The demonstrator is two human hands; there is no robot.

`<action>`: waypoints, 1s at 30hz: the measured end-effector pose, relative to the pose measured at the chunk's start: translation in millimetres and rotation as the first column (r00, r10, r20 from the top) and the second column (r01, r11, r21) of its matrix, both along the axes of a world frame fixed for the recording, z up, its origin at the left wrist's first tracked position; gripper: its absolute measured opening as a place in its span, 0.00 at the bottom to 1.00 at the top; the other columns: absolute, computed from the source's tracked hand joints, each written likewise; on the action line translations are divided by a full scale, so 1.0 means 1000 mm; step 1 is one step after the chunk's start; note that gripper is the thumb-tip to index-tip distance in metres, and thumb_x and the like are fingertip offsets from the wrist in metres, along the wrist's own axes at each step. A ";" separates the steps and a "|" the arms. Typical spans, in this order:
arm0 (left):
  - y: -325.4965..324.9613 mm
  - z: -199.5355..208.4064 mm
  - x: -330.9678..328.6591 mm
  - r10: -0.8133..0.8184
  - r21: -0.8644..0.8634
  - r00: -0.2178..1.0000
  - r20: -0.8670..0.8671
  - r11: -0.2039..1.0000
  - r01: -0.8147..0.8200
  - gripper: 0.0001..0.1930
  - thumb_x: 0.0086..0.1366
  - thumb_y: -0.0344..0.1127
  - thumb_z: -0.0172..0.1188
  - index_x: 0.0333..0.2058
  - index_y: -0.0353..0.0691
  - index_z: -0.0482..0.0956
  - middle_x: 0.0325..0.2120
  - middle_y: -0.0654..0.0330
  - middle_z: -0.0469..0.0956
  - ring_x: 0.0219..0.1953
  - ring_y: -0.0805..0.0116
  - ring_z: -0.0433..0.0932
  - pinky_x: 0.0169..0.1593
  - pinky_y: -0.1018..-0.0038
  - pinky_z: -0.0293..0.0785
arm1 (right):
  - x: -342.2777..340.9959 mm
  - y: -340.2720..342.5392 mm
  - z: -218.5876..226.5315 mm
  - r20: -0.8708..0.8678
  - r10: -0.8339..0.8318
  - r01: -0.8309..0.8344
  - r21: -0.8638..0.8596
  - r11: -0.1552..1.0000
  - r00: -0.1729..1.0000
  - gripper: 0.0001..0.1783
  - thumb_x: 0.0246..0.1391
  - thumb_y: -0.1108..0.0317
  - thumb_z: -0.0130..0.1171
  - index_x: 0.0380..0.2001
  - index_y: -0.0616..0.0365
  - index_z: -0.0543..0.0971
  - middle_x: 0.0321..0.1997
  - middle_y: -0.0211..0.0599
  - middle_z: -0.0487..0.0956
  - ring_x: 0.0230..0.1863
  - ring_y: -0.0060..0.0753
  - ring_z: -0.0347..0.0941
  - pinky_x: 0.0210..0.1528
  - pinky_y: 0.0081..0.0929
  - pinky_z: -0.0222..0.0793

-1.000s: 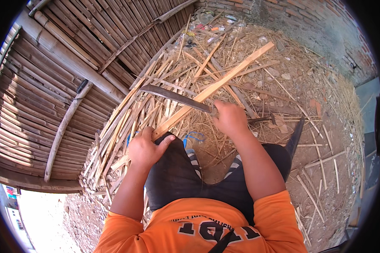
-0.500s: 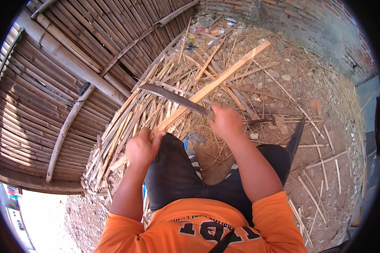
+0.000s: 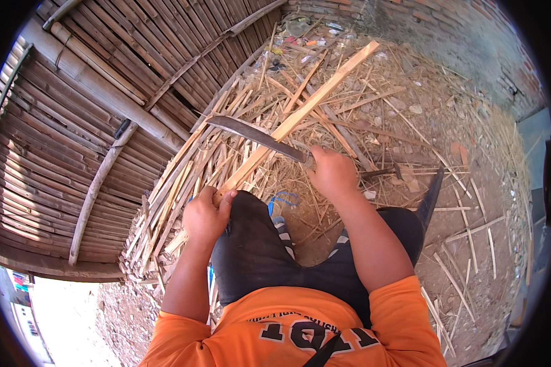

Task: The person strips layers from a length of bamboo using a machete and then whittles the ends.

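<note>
My left hand [image 3: 207, 214] is closed around the near end of a long pale strip of split bamboo or wood [image 3: 322, 95], beside my left knee. The strip slants away from me to the far right, above the litter on the ground. In my right hand [image 3: 333, 175] I grip the handle of a machete [image 3: 242, 129]. Its dark, slightly curved blade points left and lies across the strip near the strip's middle. Whether the edge bites into the strip cannot be made out. The strip's near tip is hidden in my left fist.
Split strips [image 3: 177, 177] and shavings are heaped ahead and to the left. A slatted bamboo wall [image 3: 55, 165] rises at left, a brick wall [image 3: 459, 37] at the far right. A dark pointed object [image 3: 431, 194] juts out by my right knee. Thin sticks [image 3: 453, 284] litter the dirt.
The strip's far end has swung away and slightly left, so the strip stands steeper. My right hand and the machete have shifted a little to the right. My left hand has barely moved.
</note>
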State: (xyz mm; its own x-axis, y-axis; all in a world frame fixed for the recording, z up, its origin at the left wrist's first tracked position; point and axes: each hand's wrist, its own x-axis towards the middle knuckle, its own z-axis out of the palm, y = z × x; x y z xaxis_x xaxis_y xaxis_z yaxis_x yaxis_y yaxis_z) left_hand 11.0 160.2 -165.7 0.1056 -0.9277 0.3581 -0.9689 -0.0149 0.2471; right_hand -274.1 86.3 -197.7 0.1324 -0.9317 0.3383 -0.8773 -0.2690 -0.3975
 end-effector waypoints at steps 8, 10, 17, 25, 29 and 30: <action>0.012 -0.002 -0.001 -0.012 0.039 0.996 -0.083 0.999 0.015 0.26 0.61 0.57 0.66 0.34 0.34 0.82 0.19 0.47 0.78 0.23 0.45 0.79 0.30 0.57 0.73 | 0.004 -0.004 -0.008 -0.061 0.040 -0.047 -0.106 0.993 0.997 0.16 0.43 0.68 0.69 0.36 0.54 0.77 0.29 0.42 0.81 0.33 0.51 0.80 0.36 0.45 0.76; 0.012 0.005 0.009 -0.029 0.059 0.998 -0.051 0.998 0.032 0.25 0.61 0.58 0.65 0.31 0.36 0.81 0.20 0.46 0.80 0.25 0.43 0.81 0.30 0.55 0.76 | -0.015 -0.012 -0.007 -0.062 -0.028 0.025 -0.052 0.998 0.998 0.18 0.42 0.68 0.70 0.38 0.54 0.77 0.30 0.42 0.81 0.35 0.52 0.80 0.38 0.46 0.76; 0.019 0.001 0.017 0.005 0.044 0.999 -0.041 0.999 -0.003 0.25 0.62 0.57 0.65 0.32 0.34 0.81 0.19 0.45 0.79 0.24 0.42 0.80 0.30 0.55 0.75 | 0.002 -0.003 -0.009 -0.030 -0.008 0.008 0.003 1.000 1.000 0.19 0.43 0.67 0.70 0.40 0.54 0.77 0.31 0.43 0.81 0.36 0.50 0.80 0.38 0.45 0.76; 0.026 0.004 0.019 0.055 0.089 0.994 -0.098 0.995 -0.046 0.26 0.63 0.57 0.65 0.31 0.32 0.81 0.17 0.47 0.76 0.22 0.47 0.78 0.30 0.58 0.72 | 0.006 0.002 -0.002 -0.007 0.041 -0.041 0.013 0.999 0.999 0.20 0.44 0.63 0.71 0.41 0.54 0.77 0.31 0.42 0.81 0.36 0.50 0.80 0.37 0.45 0.76; 0.029 0.008 0.021 0.039 0.137 0.995 -0.094 0.990 -0.025 0.26 0.62 0.56 0.66 0.31 0.32 0.81 0.18 0.46 0.77 0.23 0.47 0.78 0.30 0.59 0.72 | -0.006 -0.001 0.004 0.084 0.108 -0.121 0.165 0.979 0.991 0.17 0.46 0.63 0.70 0.38 0.53 0.78 0.30 0.42 0.81 0.35 0.49 0.81 0.37 0.45 0.76; 0.030 0.009 0.019 0.043 0.140 0.994 -0.098 0.990 -0.029 0.26 0.62 0.56 0.66 0.32 0.32 0.81 0.19 0.46 0.77 0.23 0.47 0.79 0.30 0.59 0.72 | -0.008 0.001 0.008 0.013 0.105 -0.106 0.126 0.986 0.994 0.15 0.46 0.63 0.68 0.37 0.52 0.78 0.30 0.42 0.81 0.35 0.49 0.81 0.37 0.45 0.77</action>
State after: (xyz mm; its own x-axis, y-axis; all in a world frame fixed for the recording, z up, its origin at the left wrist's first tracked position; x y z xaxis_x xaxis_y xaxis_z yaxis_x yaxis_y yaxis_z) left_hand 30.3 190.3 -156.4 0.1689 -0.9625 0.2121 -0.9373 -0.0903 0.3366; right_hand -282.0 87.7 -189.3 0.2308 -0.9478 0.2199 -0.8439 -0.3075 -0.4396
